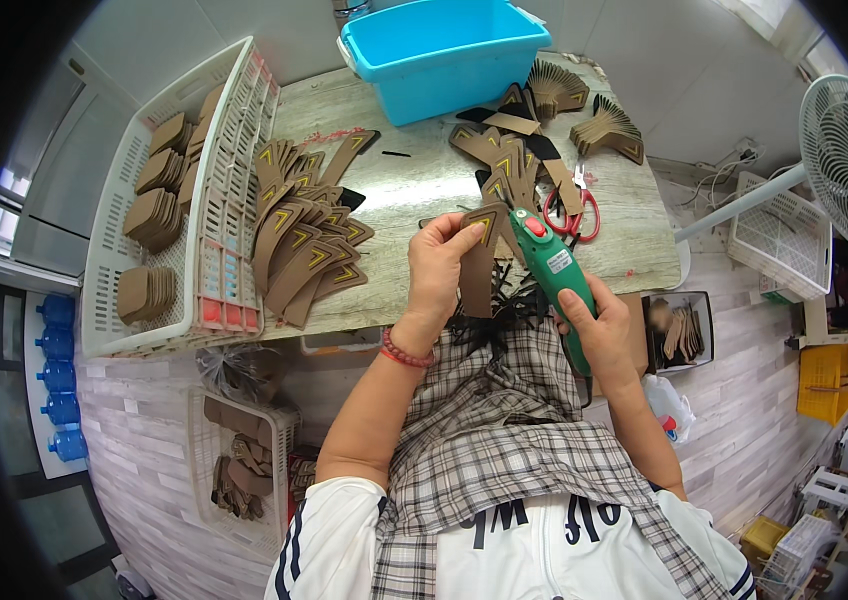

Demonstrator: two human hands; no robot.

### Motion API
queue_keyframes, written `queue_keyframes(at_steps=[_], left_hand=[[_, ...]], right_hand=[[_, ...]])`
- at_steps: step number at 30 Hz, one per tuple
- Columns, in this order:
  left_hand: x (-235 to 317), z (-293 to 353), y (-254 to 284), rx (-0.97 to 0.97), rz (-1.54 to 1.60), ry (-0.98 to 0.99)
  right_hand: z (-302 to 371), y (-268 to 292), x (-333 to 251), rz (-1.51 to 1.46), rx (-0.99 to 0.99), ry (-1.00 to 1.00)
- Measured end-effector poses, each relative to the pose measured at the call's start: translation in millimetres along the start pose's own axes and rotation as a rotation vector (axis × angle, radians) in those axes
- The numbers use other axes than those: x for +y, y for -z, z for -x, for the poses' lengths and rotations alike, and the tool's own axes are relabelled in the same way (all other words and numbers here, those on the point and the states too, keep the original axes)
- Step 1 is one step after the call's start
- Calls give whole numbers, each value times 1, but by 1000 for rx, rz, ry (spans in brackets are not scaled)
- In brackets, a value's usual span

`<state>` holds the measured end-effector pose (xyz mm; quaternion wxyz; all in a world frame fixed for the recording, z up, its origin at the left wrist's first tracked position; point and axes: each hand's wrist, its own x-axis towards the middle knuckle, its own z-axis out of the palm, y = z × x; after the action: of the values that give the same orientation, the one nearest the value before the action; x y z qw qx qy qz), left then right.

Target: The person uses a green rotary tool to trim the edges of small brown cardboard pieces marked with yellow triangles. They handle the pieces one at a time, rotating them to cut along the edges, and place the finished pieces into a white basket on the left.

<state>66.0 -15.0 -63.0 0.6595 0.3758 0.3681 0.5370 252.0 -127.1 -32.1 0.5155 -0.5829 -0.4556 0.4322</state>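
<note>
L hand [436, 268] pinches brown strip [477, 262], R hand [599, 325] grips green tool [550, 268]

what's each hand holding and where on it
The left hand pinches a brown curved leather strip with a yellow chevron near its upper end. The right hand wraps the green handheld power tool around its lower body.

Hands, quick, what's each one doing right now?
Left hand: closed, pinching a brown strip.
Right hand: closed around a green tool.
</note>
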Motion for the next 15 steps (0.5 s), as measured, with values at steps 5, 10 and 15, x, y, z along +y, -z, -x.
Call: queue_keyframes(at_steps=[5, 10, 15], left_hand=[[10, 0, -2, 0, -36, 7], [8, -6, 4, -31, -114, -93], [14, -6, 3, -59, -156, -120]], right_hand=[[2, 3, -3, 6, -24, -21], [4, 3, -6, 8, -16, -31], [4, 4, -6, 13, -20, -20]])
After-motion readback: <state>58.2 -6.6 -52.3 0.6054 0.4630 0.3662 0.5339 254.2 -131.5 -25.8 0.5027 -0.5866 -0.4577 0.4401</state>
